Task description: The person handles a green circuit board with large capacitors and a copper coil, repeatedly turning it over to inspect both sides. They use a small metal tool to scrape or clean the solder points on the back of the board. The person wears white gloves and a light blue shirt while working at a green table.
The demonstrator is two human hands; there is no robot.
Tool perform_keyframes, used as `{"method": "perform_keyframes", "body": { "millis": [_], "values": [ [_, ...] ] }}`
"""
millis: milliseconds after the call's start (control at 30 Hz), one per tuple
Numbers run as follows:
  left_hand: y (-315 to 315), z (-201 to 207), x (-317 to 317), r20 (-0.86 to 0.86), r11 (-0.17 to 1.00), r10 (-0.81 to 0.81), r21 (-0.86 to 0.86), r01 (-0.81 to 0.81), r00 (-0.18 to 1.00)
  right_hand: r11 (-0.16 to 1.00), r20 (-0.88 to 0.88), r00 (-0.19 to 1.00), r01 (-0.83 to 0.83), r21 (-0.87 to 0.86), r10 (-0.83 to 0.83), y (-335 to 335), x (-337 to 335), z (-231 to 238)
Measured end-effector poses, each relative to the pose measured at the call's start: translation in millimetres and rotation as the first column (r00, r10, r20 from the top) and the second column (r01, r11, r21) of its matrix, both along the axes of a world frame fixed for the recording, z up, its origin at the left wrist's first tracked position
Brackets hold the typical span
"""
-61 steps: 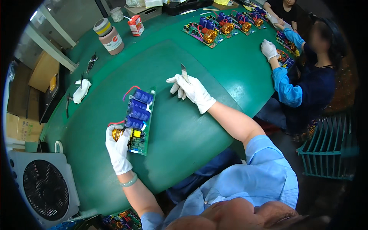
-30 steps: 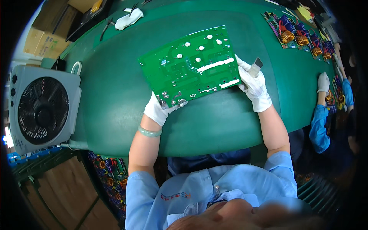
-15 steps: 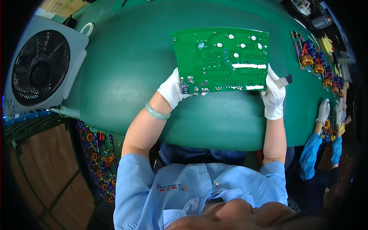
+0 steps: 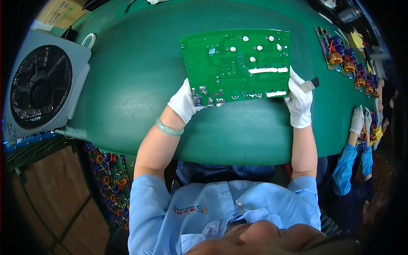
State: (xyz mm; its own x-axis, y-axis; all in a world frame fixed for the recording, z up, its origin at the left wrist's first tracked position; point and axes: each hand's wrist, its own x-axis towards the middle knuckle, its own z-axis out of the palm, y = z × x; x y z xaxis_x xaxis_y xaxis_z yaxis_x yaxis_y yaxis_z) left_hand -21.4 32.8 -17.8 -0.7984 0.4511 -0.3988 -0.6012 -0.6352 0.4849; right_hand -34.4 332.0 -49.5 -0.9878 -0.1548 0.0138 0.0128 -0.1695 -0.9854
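A large green circuit board (image 4: 229, 72) is raised above the green table mat, its solder side showing, with white blobs and two white strips on it. My left hand (image 4: 183, 102), in a white glove, grips its lower left corner; the fingers are mostly hidden behind the board. At the lower right edge my right hand (image 4: 299, 102), also gloved, is closed on the board. Against that hand lies a small flat tool with a grey body and black tip (image 4: 309, 85), jutting out to the right.
A grey box fan (image 4: 42, 85) stands at the left, beside a white tape roll (image 4: 89, 40). Populated circuit boards (image 4: 335, 57) lie at the right, near a co-worker's gloved hands (image 4: 358, 120). More boards (image 4: 108, 178) stand below the table's left edge. A cardboard box (image 4: 61, 12) sits far left.
Both hands and the board have shifted slightly left in the picture, as has the tape roll and other surroundings. The board is tilted a little more. My grip is the same.
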Motion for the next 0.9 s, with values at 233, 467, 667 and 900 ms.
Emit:
{"method": "perform_keyframes", "body": {
  "millis": [233,467,667,900],
  "values": [
    [-11,-15,-2,0.108,0.999,-0.029,0.031,0.026,0.994,1.000,0.020,1.000,-0.003,-0.017,0.003,-2,0,0],
    [-6,-27,-7,0.079,0.998,-0.039,0.046,0.035,0.996,0.994,0.032,0.994,0.107,0.015,-0.108,-10,2,6],
    [-16,-31,-5,0.016,0.995,-0.093,-0.040,0.094,0.996,0.998,-0.028,0.999,0.046,0.046,-0.045,-1,2,-3],
    [0,13,1,0.086,0.993,-0.013,-0.118,0.024,0.996,0.997,-0.018,0.998,0.062,0.040,-0.062,-2,1,-2]
  ]
}}
